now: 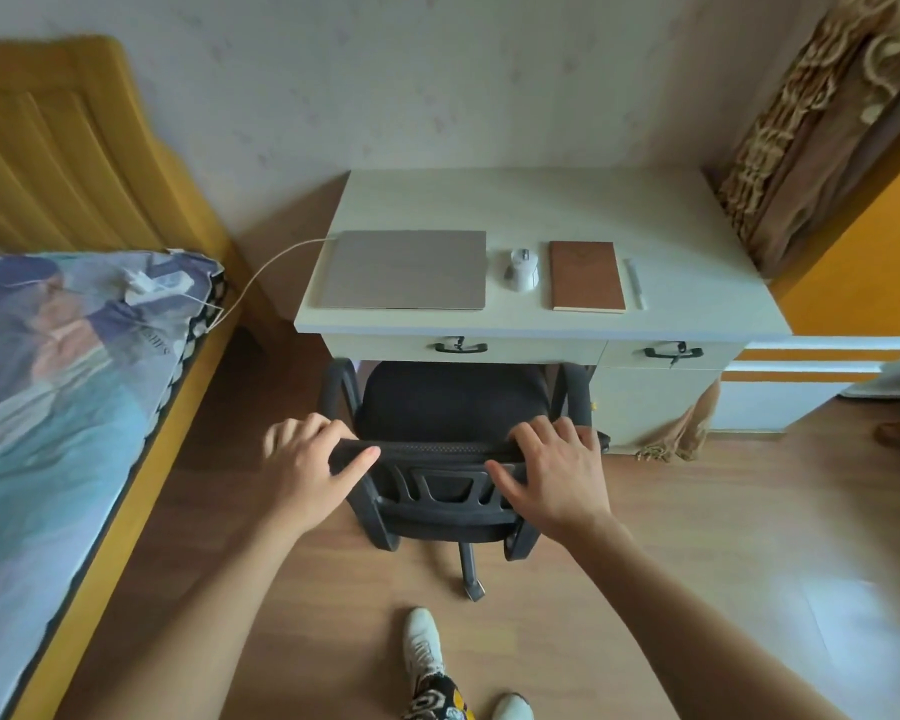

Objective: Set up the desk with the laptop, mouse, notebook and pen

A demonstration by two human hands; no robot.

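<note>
Head view: left hand (pixel 310 462) and right hand (pixel 557 467) both grip the top of the chair (pixel 432 454) back, fingers curled over it. Beyond the hands, on the desk (pixel 567 200), lie the closed laptop (pixel 406 270), mouse (pixel 522 270), notebook (pixel 586 276) and pen (pixel 635 283). A hard shove could knock the desk, and the round-backed mouse or the pen might shift. The laptop's cable (pixel 266 272) hangs off towards the bed (pixel 48 381), where a leg could snag it.

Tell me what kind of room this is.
Most likely a bedroom with a study corner: a bed with a yellow headboard stands beside a small white desk, and both hands grip the back of an office chair tucked under it.
</note>
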